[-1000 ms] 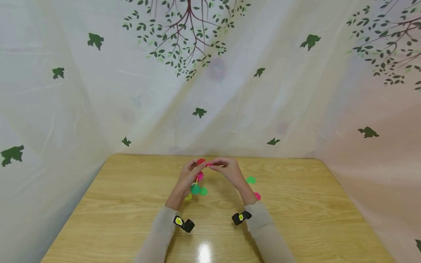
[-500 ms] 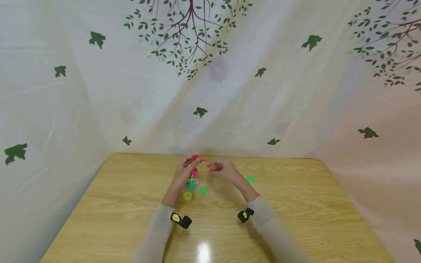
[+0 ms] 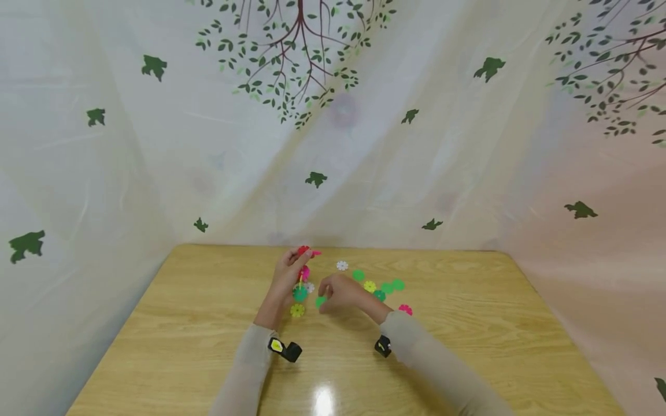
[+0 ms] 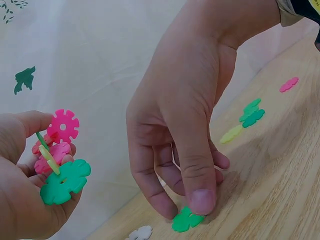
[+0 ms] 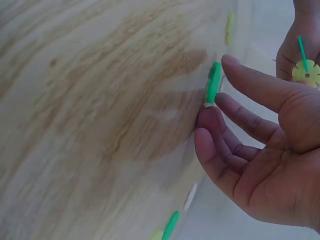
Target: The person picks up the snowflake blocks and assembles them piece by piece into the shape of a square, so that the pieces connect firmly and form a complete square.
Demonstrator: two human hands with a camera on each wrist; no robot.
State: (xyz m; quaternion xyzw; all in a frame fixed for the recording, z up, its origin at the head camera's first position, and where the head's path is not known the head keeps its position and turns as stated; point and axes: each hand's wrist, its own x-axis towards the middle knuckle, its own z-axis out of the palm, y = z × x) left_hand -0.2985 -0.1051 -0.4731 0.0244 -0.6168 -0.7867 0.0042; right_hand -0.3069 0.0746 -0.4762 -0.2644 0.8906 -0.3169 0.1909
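My left hand (image 3: 282,278) grips a joined string of flower-shaped plastic discs above the table. In the left wrist view the string shows a pink disc (image 4: 73,125), another pink disc (image 4: 61,150), an edge-on yellow disc (image 4: 49,159) and a green disc (image 4: 67,181). A red disc (image 3: 303,250) sits near the left fingertips. My right hand (image 3: 340,293) reaches down to a loose green disc (image 4: 185,222) lying on the table. Thumb and index fingertip are right at that disc's edges, spread apart, with the other fingers loosely bent.
Loose yellow (image 3: 298,310) and white (image 3: 309,287) discs lie by the left hand. Beyond the right hand lie another white disc (image 3: 341,265), several green and yellow ones, and a pink disc (image 3: 405,310). A printed curtain (image 3: 250,190) hangs behind the wooden table (image 3: 208,346).
The right hand has let go of the string of discs and moved down toward the near green disc. The left hand has drifted slightly left, still holding the string.
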